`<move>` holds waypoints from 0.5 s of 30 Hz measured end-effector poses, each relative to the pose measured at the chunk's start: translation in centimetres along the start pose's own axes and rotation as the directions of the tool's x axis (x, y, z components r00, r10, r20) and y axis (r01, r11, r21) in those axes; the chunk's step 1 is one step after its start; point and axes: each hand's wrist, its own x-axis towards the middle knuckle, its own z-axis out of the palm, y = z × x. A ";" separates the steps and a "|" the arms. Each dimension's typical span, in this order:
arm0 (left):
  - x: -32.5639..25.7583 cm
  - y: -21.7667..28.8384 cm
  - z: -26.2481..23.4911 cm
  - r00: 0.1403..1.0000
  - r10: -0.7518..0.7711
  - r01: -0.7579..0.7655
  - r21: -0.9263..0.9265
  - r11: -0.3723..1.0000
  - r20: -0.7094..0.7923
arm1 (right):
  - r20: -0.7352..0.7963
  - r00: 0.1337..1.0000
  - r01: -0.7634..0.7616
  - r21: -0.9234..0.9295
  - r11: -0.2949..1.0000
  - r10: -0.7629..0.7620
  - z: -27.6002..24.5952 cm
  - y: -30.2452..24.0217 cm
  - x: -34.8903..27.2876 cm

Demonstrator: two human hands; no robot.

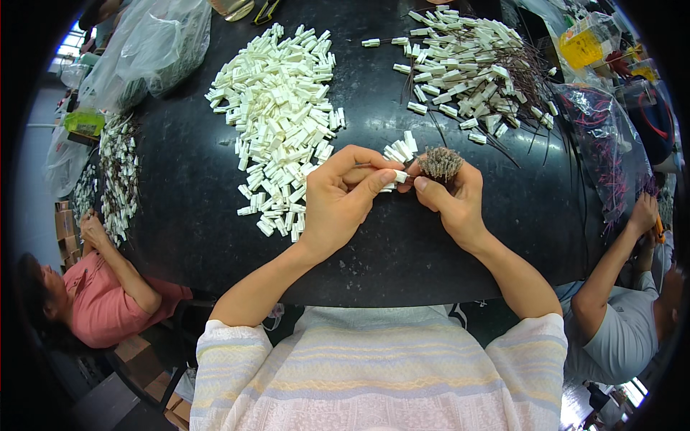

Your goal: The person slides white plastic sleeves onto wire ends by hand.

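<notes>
Between the thumb and fingers of my left hand (339, 192) is a small white connector housing (400, 176). My right hand (460, 207) is closed around a thick bundle of wires (440, 164), whose greyish-brown tips point up. Its thumb and fingertips meet close to the connector housing, where a thin dark wire seems to enter; the exact contact is too small to tell. Just beyond my fingers lie several white connectors (400, 149). A large heap of loose white housings (280, 108) spreads to the left of my hands.
White connectors with brown wires (467, 72) are piled at the far right of the black table (215, 230). Clear plastic bags (154, 50) stand at the far left; another bag (600, 144) with pink wires lies right. Co-workers sit at the left (108, 302) and right (618, 323).
</notes>
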 end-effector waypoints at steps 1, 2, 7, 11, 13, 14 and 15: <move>0.0 0.0 0.0 1.000 -0.007 0.007 -0.015 1.000 0.002 | 0.001 1.000 -0.018 0.017 1.000 0.018 -0.1 0.0 0.1; 0.0 0.1 0.0 1.000 -0.013 0.013 -0.030 0.999 0.004 | 0.001 0.999 -0.037 0.033 0.999 0.037 -0.2 0.0 0.1; 0.1 -0.5 0.0 1.000 0.004 -0.004 -0.038 0.999 -0.003 | -0.043 0.999 -0.021 -0.089 0.996 0.017 0.5 -0.1 0.0; -0.2 -1.0 0.4 0.998 0.067 -0.067 -0.109 0.992 0.001 | -0.044 0.999 0.005 -0.162 0.987 -0.013 0.6 0.0 0.0; -0.1 -1.1 0.2 0.998 0.063 -0.062 -0.093 0.994 0.013 | -0.041 0.999 0.003 -0.173 0.985 -0.011 0.6 0.0 0.1; -0.1 -1.1 0.1 0.998 0.058 -0.056 -0.076 0.996 0.025 | -0.039 0.999 0.001 -0.184 0.983 -0.008 0.7 0.0 0.1; 0.1 -0.8 -0.2 0.998 0.061 -0.059 -0.076 0.995 0.025 | -0.037 0.999 0.003 -0.185 0.983 -0.010 0.7 0.0 0.2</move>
